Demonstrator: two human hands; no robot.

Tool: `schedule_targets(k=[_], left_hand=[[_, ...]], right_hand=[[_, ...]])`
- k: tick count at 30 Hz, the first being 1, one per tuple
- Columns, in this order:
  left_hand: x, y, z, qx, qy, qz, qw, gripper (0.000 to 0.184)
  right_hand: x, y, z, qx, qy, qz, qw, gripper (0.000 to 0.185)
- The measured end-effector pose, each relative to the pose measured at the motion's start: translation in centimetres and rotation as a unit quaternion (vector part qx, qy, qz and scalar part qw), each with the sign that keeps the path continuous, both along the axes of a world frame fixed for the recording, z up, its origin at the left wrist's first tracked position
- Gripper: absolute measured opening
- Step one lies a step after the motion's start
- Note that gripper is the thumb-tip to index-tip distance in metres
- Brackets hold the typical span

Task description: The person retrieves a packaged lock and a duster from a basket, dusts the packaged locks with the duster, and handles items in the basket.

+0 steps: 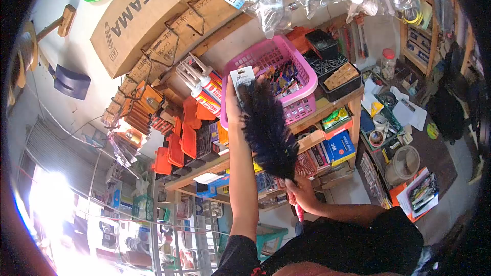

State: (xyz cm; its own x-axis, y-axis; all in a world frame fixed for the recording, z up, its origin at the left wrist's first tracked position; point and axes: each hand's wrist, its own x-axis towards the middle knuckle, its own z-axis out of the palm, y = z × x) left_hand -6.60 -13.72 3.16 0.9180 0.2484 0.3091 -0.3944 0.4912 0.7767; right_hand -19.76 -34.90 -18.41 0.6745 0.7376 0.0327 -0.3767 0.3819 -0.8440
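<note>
Head view: you face a wooden shelf [330, 111], a pink basket [302, 105] on top by its front edge. Your dark feather duster [271, 128] slants before that edge, its tip overlapping the basket. Your right hand [303, 194] wraps its base; your left hand [233, 106], partly hidden by feathers, is beside a white card [241, 75], grip impossible to tell.

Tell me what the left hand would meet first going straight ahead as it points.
Beyond the white card it holds, the left hand would probably meet the pink basket first, though depth is unclear.
</note>
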Motion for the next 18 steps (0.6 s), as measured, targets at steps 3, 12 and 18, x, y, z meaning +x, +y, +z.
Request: schedule_targets(k=[3, 12, 18], left_hand=[[1.2, 1.9, -1.1, -0.012, -0.004, 0.036, 0.999, 0.042], [0.3, 0.7, -0.5, 0.016, 0.009, -0.011, 1.000, 0.053], [0.4, 0.7, -0.6, 0.024, 0.000, 0.013, 1.000, 0.053]], right_hand=[[2.3, 0.7, 3.0, 0.000, -0.043, -0.046, 0.998, 0.024], [0.3, 0.0, 1.2, -0.008, -0.052, -0.019, 0.998, 0.028], [2.1, 0.4, 3.0, 0.016, -0.044, -0.040, 0.998, 0.033]])
